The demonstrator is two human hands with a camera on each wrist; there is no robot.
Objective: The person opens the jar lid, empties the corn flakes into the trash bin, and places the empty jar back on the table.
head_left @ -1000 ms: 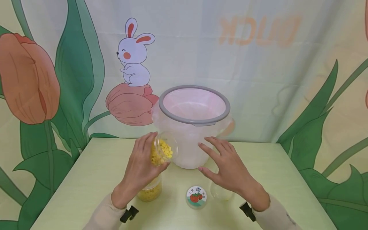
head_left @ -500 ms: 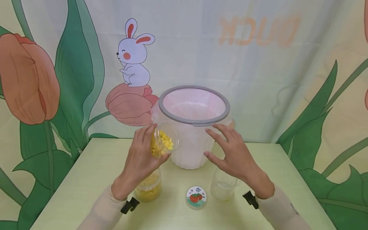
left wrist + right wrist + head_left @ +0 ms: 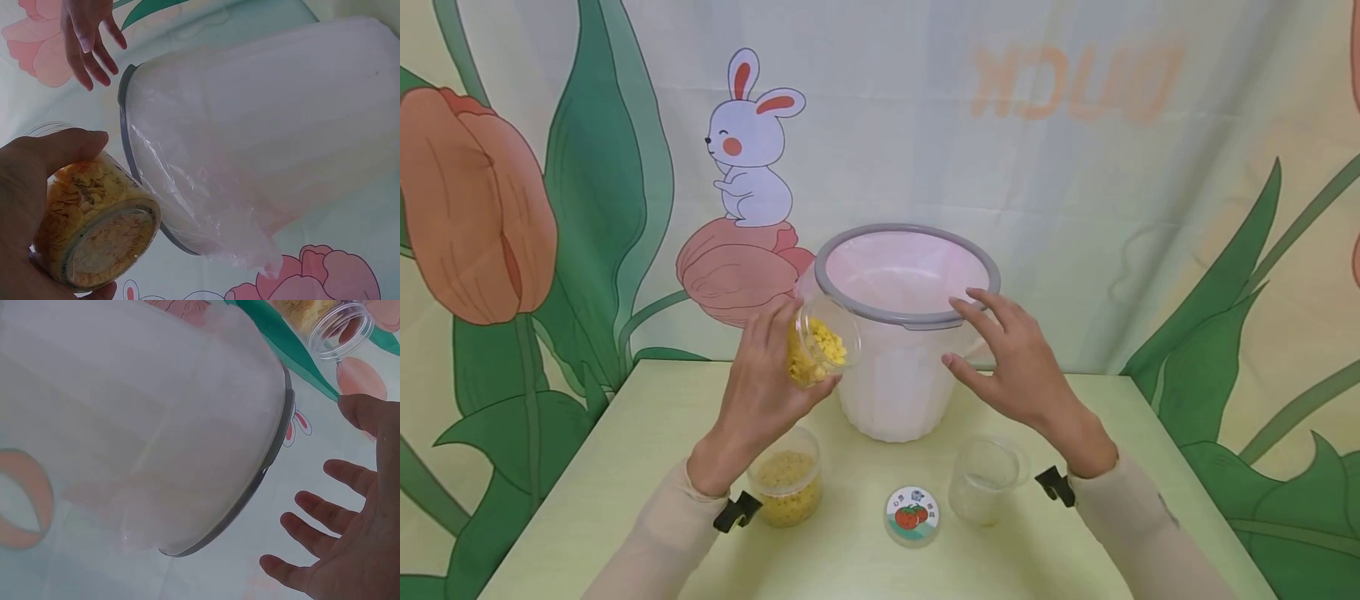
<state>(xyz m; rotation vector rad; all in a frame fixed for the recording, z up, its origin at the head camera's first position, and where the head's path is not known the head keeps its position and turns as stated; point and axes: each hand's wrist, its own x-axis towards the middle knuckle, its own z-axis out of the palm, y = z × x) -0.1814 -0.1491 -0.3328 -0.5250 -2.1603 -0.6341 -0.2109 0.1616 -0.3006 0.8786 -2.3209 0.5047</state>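
Observation:
My left hand [image 3: 758, 367] grips a clear jar [image 3: 802, 354] tilted on its side, its mouth facing right. Yellow flakes [image 3: 826, 342] lie inside the jar; the left wrist view shows its base and the fingers curled round it. Just beyond stands a white bin [image 3: 895, 379] with a grey rim and a thin plastic liner [image 3: 206, 194] folded over the outside. My right hand [image 3: 1022, 367] is raised at the bin's front right with fingers spread and holds nothing. In the right wrist view its fingers [image 3: 325, 512] are apart from the rim.
Below my left hand stands a clear jar [image 3: 786, 492] partly filled with something yellowish. A round lid [image 3: 912, 512] with printed tomatoes lies at the table's front middle. To its right is a transparent jar [image 3: 981, 492]. A printed curtain [image 3: 1075, 208] hangs behind the table.
Both hands have risen toward the bin's rim, the left carrying the tilted jar. My right hand has also shifted a little right, uncovering the transparent jar on the table.

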